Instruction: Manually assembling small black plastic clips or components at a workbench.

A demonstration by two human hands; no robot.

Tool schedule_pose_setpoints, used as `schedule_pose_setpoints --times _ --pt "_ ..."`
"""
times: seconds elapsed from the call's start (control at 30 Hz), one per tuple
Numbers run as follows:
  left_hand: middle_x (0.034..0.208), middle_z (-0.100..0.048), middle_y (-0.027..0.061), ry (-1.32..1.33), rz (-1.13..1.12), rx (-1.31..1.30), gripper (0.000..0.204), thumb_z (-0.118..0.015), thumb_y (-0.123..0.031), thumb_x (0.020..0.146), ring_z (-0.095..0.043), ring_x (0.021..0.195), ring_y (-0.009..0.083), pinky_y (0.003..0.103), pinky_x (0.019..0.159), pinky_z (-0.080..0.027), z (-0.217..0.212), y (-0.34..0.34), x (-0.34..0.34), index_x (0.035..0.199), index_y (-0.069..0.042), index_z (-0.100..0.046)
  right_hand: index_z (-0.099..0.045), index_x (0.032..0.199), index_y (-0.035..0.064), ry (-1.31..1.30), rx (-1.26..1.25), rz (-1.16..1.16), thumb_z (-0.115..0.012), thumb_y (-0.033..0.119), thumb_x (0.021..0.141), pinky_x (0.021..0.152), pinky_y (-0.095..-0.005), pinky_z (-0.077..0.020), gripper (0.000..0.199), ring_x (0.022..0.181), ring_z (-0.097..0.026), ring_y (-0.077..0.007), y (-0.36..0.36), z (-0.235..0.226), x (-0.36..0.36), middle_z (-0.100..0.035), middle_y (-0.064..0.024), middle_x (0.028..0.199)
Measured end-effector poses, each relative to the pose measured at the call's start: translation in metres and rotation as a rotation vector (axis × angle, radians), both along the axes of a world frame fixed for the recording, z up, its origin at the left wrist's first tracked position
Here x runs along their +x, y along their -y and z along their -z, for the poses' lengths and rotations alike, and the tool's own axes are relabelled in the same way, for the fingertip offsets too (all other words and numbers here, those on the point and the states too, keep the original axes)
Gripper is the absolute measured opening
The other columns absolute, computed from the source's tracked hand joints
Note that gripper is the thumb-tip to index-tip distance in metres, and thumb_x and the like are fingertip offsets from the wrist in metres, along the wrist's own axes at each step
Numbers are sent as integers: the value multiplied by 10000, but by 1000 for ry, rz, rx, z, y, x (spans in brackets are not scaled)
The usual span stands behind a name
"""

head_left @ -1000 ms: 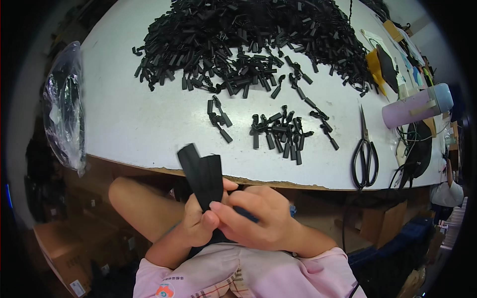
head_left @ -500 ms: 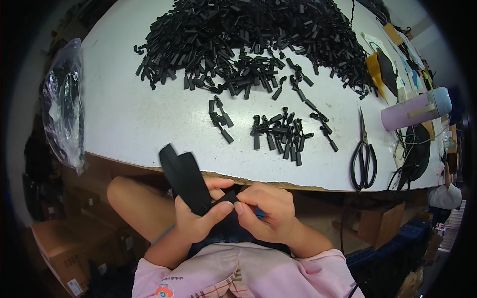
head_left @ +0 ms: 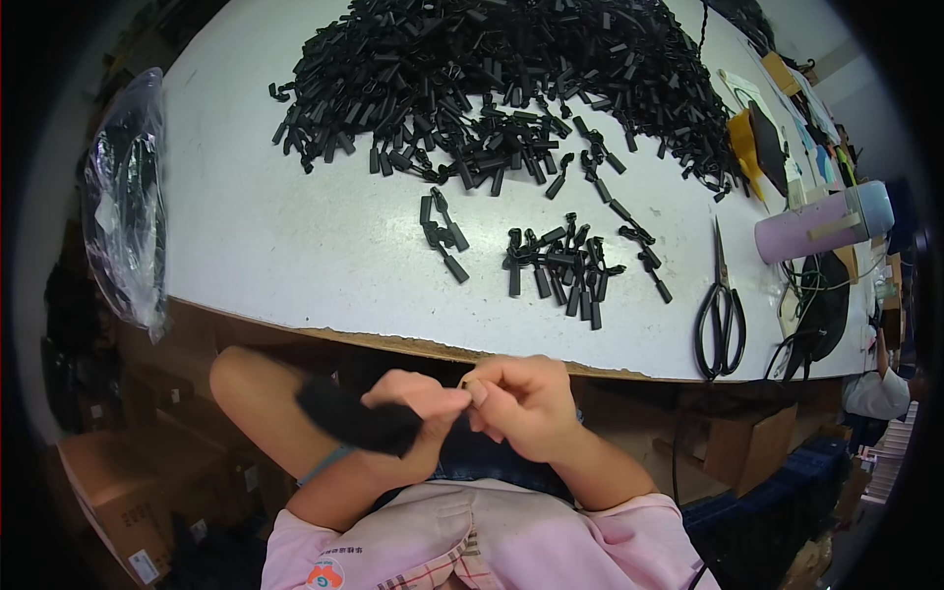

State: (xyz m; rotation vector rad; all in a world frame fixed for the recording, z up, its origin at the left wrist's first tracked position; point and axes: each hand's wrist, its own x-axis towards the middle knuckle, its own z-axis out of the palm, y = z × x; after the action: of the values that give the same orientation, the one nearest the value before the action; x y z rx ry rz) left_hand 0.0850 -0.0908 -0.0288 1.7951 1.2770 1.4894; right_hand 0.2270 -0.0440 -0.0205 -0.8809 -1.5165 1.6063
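Over my lap, just below the table's front edge, my left hand (head_left: 413, 408) is closed around a folded black fabric strip (head_left: 359, 418), blurred by motion, whose loose part hangs out to the left. My right hand (head_left: 526, 403) pinches thumb against forefinger right at the left fingertips. What sits in that pinch is too small and covered to make out. On the table ahead lies a small cluster of black zipper pulls (head_left: 562, 270), with a few more zipper pulls (head_left: 444, 236) to its left.
A large heap of black zipper pulls (head_left: 492, 69) covers the far part of the white table (head_left: 246, 226). Black scissors (head_left: 721, 320) and a lilac bottle (head_left: 811, 226) are at the right. A clear plastic bag (head_left: 128, 206) lies at the left edge. Cardboard boxes (head_left: 128, 482) stand below.
The black strip has swung down and left from its raised position. My left hand has turned over, its fingers now meeting the right fingertips. The things on the table are unmoved.
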Motion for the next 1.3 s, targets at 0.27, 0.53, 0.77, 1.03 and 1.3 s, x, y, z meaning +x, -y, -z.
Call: schedule_pose_setpoints --times 0.27,0.53,0.77,1.03,1.3 --pt "696 -481 -7 697 -55 -594 180 -554 -158 785 -403 619 49 182 555 -325 2 -3 6 838 11 -525 -495 919 -13 802 817 301 -585 79 679 405 -288 -406 272 444 -503 -220 -59 -16 -12 -510 -101 596" --pt "694 -507 -20 666 22 -644 158 -593 -117 756 -425 623 28 160 548 -335 -3 -9 3 839 10 -547 -541 740 -4 471 593 431 -543 -11 686 461 -259 -430 54 491 -523 -199 -65 -2 7 -524 -107 643" --pt "778 -558 51 597 -6 -463 98 -580 1 729 -511 696 84 195 617 -410 3 -12 8 820 25 -555 -596 831 -11 136 498 14 -566 -73 668 462 -185 -371 177 544 -476 -90 -24 -14 10 -518 -79 736" --pt "806 -553 75 401 38 -368 96 -569 36 716 -527 714 110 208 630 -423 -2 -11 8 811 28 -559 -595 825 -4 132 536 23 -584 -93 622 463 -198 -391 222 572 -503 -115 -19 -11 12 -519 -82 753" --pt "817 -553 79 691 -75 -532 138 -567 30 719 -519 714 100 200 629 -412 -5 -6 11 856 24 -555 -559 824 -13 99 313 162 -576 -36 689 458 -194 -393 138 501 -469 -90 -3 -7 2 -518 -75 728"
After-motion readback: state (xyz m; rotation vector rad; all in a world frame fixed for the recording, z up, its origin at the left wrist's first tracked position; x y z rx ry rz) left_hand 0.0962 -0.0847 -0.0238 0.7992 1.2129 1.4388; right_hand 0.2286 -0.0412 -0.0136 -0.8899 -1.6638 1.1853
